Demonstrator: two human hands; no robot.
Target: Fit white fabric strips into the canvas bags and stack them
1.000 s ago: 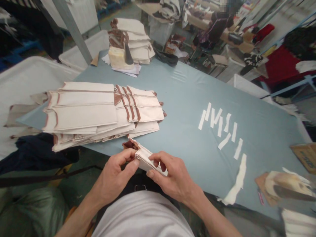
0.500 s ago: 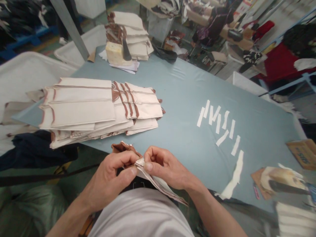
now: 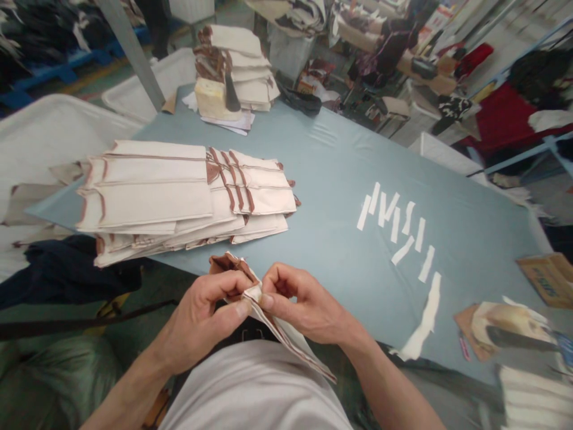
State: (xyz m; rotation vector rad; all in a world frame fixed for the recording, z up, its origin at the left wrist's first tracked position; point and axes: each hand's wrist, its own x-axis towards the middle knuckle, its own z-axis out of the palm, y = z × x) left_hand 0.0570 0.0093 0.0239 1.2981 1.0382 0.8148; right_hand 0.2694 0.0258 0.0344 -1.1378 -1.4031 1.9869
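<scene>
A cream fabric piece with brown edging [image 3: 293,338] is held close to my body, over the table's near edge. My left hand [image 3: 210,310] pinches its upper part between thumb and fingers, beside a brown section. Right against it, my right hand [image 3: 299,301] pinches the same piece at a small folded white bit. The strip's lower end hangs down to the right, below my right hand. Ahead and to the left, a pile of cream pieces with brown trim [image 3: 156,191] lies on the blue-green table [image 3: 331,239].
Several white strips [image 3: 396,224] lie on the right half of the table. Another cream stack [image 3: 244,68] and a yellowish block [image 3: 212,98] stand at the far edge. A cardboard box [image 3: 548,278] is at the right, a white bin [image 3: 54,119] at the left.
The brown upper part of the held piece has shifted slightly right and shows more. Both hands keep their pinch, with only small finger movements. The view has moved slightly.
</scene>
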